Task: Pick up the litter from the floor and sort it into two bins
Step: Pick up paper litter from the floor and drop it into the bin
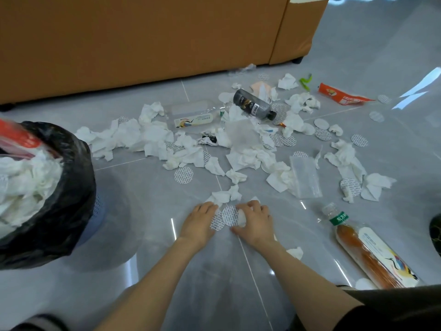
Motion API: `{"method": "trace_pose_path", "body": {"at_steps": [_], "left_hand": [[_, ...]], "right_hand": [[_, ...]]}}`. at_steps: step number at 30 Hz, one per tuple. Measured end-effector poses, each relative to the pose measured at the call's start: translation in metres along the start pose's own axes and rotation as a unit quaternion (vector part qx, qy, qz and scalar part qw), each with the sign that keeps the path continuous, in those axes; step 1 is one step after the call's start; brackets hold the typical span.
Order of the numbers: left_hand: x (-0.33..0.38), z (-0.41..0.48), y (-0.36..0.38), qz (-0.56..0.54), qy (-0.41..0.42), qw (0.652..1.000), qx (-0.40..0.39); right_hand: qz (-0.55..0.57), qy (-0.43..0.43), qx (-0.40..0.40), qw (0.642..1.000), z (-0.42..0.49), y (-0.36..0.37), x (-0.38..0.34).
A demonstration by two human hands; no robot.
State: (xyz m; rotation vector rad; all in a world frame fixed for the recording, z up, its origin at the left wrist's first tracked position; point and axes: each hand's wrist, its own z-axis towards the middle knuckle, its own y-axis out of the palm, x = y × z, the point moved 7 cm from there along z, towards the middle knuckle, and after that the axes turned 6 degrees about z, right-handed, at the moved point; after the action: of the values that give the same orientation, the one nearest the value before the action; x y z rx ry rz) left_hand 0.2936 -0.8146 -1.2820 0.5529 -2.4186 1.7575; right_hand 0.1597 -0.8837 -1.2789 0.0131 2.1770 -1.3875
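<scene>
- Gathering looks like the step in hand: two round foil seals [228,216] lie flat on the floor [143,235] between the hands. They look too thin to lift cleanly, so scraping them together makes sense.
- The left hand [199,219] rests palm down with its fingers fairly straight. The tips touch the edge of the seals and a scrap of tissue [223,196] just beyond.
- The right hand [254,220] has its fingers curled over a small tissue wad [241,218], I'd guess to carry it off along with the seals.
- A bin [71,187] with a black liner stands near on the left, heaped with tissue and handy for a short carry. I see no second bin.
- Further out, most of the litter is not yet picked up: tissues, more seals, a tea bottle [372,252] at the right, and a dark bottle [255,105] nearer the sofa [143,44].
</scene>
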Motion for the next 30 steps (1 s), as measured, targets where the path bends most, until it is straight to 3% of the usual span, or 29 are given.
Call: {"method": "trace_pose_path", "body": {"at_steps": [7,13,23,30], "left_hand": [[-0.002,-0.005,-0.004,-0.021,-0.063,0.997,0.038],[-0.005,-0.010,0.004,-0.076,-0.119,0.990,0.014],[-0.017,-0.028,0.012,-0.147,-0.139,0.979,0.002],[-0.035,-0.041,-0.036,-0.245,-0.183,0.946,0.109]], "right_hand": [[0.047,-0.006,-0.025,0.999,0.006,0.012,-0.010],[0.074,0.004,-0.060,0.995,-0.003,0.019,-0.011],[0.189,0.059,-0.021,0.980,-0.009,0.001,-0.008],[0.387,0.066,0.002,0.920,0.004,-0.029,-0.045]]}}
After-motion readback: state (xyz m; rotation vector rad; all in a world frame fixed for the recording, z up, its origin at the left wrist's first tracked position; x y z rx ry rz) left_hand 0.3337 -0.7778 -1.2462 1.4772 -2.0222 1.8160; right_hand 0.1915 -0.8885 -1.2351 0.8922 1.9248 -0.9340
